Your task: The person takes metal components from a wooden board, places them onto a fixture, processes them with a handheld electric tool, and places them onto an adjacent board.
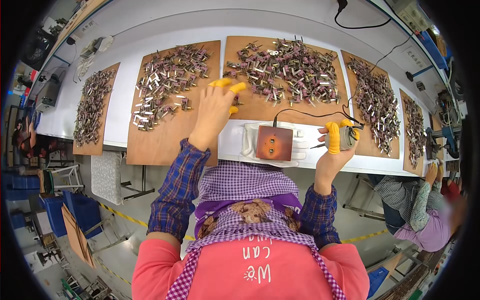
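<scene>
My left hand, with yellow finger covers, reaches over the inner edges of two brown boards. Its fingers are apart, and a small metal-and-purple part lies by the thumb and forefinger. My right hand, also in yellow finger covers, is closed around a grey cylindrical device with a black wire and a thin dark tip pointing left. Between my hands a square orange-brown block with two metal-lined holes rests on white gloves. A black cable runs from the block.
Piles of similar parts cover the middle board, the left board and further boards on both sides. At the right a person works at the same bench. A stool stands at the left, near blue bins.
</scene>
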A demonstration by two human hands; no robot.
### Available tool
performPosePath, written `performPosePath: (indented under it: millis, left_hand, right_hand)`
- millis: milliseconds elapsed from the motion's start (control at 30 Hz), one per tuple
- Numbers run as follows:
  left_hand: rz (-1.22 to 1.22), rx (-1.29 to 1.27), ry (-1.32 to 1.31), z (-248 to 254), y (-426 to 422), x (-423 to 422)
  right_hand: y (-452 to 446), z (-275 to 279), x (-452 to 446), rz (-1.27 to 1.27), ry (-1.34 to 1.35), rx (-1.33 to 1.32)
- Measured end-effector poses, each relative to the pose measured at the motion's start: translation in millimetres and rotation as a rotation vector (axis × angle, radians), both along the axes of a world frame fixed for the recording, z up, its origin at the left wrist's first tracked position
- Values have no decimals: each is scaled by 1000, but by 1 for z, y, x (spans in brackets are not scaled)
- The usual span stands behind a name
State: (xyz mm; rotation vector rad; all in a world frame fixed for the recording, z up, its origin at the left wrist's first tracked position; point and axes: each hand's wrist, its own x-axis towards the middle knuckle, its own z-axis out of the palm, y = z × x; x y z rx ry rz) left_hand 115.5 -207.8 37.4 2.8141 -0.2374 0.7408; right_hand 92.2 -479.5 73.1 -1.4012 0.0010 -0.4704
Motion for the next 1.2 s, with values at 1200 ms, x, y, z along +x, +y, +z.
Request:
performPosePath:
  millis: [1200]
  left_hand:
    - [-291,-619,398,0,-81,-81]
  right_hand:
    - [53,-1,-19,332,-84,-116]
